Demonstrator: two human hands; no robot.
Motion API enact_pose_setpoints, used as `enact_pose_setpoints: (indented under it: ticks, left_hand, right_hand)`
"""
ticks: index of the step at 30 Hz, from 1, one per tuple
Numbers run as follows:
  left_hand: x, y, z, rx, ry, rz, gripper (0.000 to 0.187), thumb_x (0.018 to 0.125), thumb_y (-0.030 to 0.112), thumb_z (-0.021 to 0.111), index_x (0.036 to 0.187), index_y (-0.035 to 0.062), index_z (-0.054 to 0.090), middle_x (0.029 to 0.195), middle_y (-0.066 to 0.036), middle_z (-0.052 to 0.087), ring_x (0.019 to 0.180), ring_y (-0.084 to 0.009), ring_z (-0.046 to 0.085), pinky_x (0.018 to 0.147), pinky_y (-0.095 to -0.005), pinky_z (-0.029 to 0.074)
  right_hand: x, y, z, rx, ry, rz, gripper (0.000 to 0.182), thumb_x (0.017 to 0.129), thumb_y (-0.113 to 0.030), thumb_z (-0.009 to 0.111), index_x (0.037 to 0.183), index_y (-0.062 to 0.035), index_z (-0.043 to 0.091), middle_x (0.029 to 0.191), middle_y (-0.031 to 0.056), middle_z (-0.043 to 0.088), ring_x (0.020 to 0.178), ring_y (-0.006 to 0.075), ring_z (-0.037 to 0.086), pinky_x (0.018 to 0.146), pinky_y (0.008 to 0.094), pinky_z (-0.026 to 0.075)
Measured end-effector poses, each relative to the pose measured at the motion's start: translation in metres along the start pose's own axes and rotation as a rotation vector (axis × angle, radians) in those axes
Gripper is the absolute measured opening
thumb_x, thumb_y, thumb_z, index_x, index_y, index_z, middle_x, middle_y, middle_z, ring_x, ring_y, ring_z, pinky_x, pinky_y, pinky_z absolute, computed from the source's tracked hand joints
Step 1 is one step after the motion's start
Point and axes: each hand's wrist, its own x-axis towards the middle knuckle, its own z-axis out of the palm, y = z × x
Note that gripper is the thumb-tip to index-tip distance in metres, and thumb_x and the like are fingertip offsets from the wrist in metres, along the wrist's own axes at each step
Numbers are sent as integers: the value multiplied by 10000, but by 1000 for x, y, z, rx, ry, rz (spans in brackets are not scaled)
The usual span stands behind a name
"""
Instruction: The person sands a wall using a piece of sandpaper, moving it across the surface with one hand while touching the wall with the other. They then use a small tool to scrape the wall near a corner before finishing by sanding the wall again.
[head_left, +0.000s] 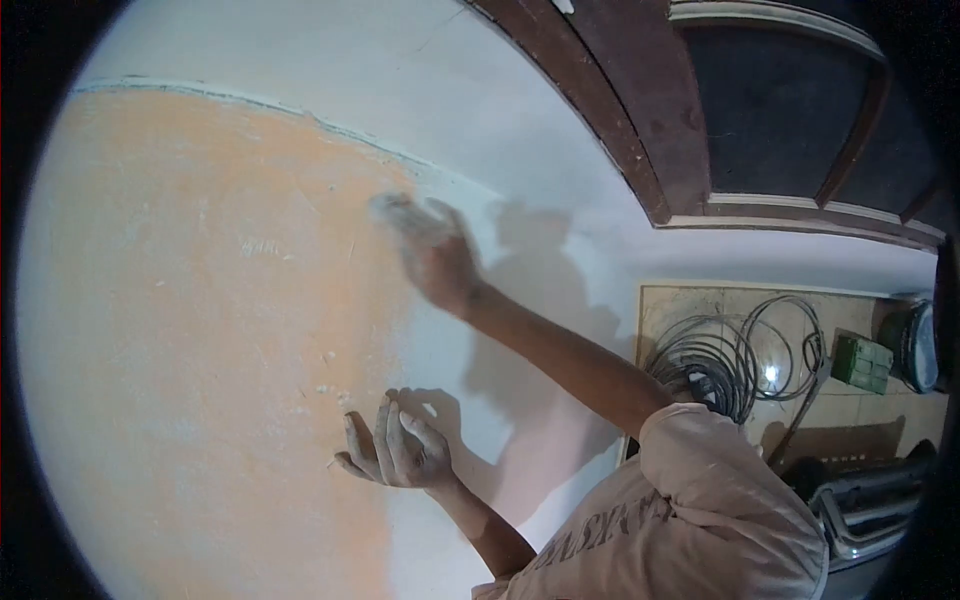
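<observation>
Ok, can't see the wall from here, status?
Left hand open, fingertips on wall. Right hand blurred, at orange patch edge, grip unclear. Nothing in the way.

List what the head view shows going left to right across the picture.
Orange wall patch → lower hand, open against the wall → upper hand, blurred → dark wooden door frame → coiled wire → green box.
</observation>
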Motion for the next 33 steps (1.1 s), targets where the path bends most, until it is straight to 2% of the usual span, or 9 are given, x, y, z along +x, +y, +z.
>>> enact_pose_setpoints:
  ticks: [6, 10, 16, 20, 22, 24, 27, 31, 33]
  left_hand:
    - [-2, -3, -2, 2, -5, 4, 132, 847, 149, 567, 819, 121, 693, 897, 23, 711, 1102, -281, 573, 1091, -472, 200]
    - [0, -2, -3, -9, 11, 35, 140, 857, 163, 564, 806, 119, 686, 909, 37, 711, 1094, -282, 578, 1085, -465, 217]
    - [-1, -5, -3, -49, -13, 13, 113, 814, 106, 567, 826, 115, 680, 893, 12, 712, 1104, -277, 572, 1107, -452, 190]
    - [-3, -6, -3, -51, -7, 3, 117, 817, 113, 566, 821, 127, 683, 890, 28, 712, 1099, -268, 579, 1113, -454, 188]
    - [-4, -10, 0, -61, -5, 24, 121, 820, 119, 564, 819, 133, 684, 891, 37, 712, 1099, -264, 579, 1118, -454, 186]
    - [-4, -11, 1, -62, -7, 18, 123, 823, 126, 562, 816, 137, 684, 892, 43, 712, 1103, -264, 578, 1119, -455, 187]
    - [-3, -8, -2, -39, -17, 6, 136, 849, 146, 560, 819, 148, 693, 884, 50, 712, 1090, -252, 587, 1108, -445, 205]
    - [-2, -5, 0, -24, -7, 12, 148, 861, 160, 560, 819, 152, 702, 879, 55, 712, 1076, -239, 597, 1104, -444, 212]
    - [-2, -5, 2, -47, 15, 17, 150, 861, 163, 560, 819, 148, 703, 878, 56, 712, 1082, -233, 593, 1104, -445, 213]
  right_hand:
    - [-57, 49, -16, -142, -60, 270, 464, 798, -32, 514, 1262, -32, 506, 1285, 134, 542, 1198, 250, 512, 976, 444, 349]
    - [10, -28, -16, -18, -74, -42, 543, 733, -43, 570, 1271, -46, 504, 1274, 150, 544, 1166, 270, 533, 985, 428, 357]
    - [-48, 70, -12, -100, -12, 152, 455, 782, 22, 537, 1234, -26, 537, 1167, 178, 598, 1117, 269, 555, 903, 401, 402]
    - [-21, 11, -4, 6, 45, 168, 381, 804, -8, 513, 1183, -4, 555, 1169, 175, 603, 1138, 300, 551, 897, 447, 408]
    - [-20, -24, -14, 68, 38, -98, 400, 803, -16, 498, 1199, 30, 532, 1132, 181, 612, 1038, 317, 585, 911, 447, 408]
    - [-27, 6, -6, -220, -29, -286, 423, 807, -33, 505, 1226, 26, 514, 1133, 184, 613, 1047, 297, 590, 912, 452, 411]
    - [6, 54, 2, -218, -17, 26, 445, 847, -119, 514, 1283, -39, 482, 1306, 144, 520, 983, 262, 612, 946, 431, 394]
    - [-48, 35, 8, -1005, -102, -342, 402, 805, -28, 518, 1202, 30, 528, 1277, 172, 536, 1125, 337, 528, 984, 428, 356]
    - [-39, 30, -6, -542, -69, -263, 419, 794, -22, 526, 1210, 28, 523, 1263, 180, 542, 1104, 355, 536, 985, 424, 355]
